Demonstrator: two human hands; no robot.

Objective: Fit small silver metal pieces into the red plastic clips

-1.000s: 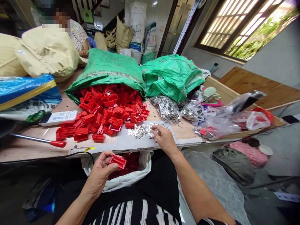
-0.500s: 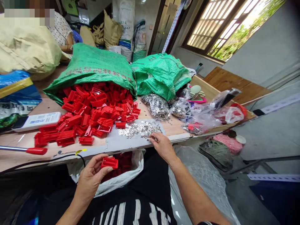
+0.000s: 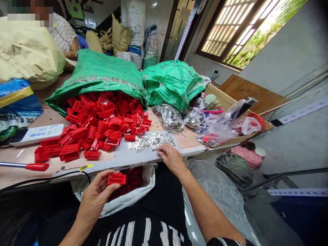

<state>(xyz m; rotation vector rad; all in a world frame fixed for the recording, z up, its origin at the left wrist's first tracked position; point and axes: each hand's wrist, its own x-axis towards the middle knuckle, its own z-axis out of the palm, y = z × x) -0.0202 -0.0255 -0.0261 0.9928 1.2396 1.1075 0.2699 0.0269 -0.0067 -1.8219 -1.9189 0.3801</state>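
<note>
My left hand [image 3: 96,193] grips a small red plastic box [image 3: 116,179] between thumb and fingers, its hollow side facing up. It hovers in front of the table edge, over an open white sack [image 3: 148,186] with more red boxes inside. My right hand [image 3: 171,158] is at the near edge of a pile of small silver metal pieces [image 3: 147,141], thumb and fingertips pinched together. Whatever lies between those fingertips is too small to make out. The pile rests on a grey sheet [image 3: 128,155]. Left of it, a heap of red boxes [image 3: 99,126] spills from a green woven sack [image 3: 102,73].
A second green sack [image 3: 174,83] and clear bags of metal pieces [image 3: 169,116] stand behind the pile. A wooden tray [image 3: 268,127] holds plastic bags at the right. A red-handled tool [image 3: 37,166] and a white box [image 3: 38,134] lie left. A person [image 3: 63,34] sits across the table.
My right hand has shifted slightly left along the near edge of the metal pile, its fingers still pinched. My left hand keeps hold of the red box. The whole view has moved a little.
</note>
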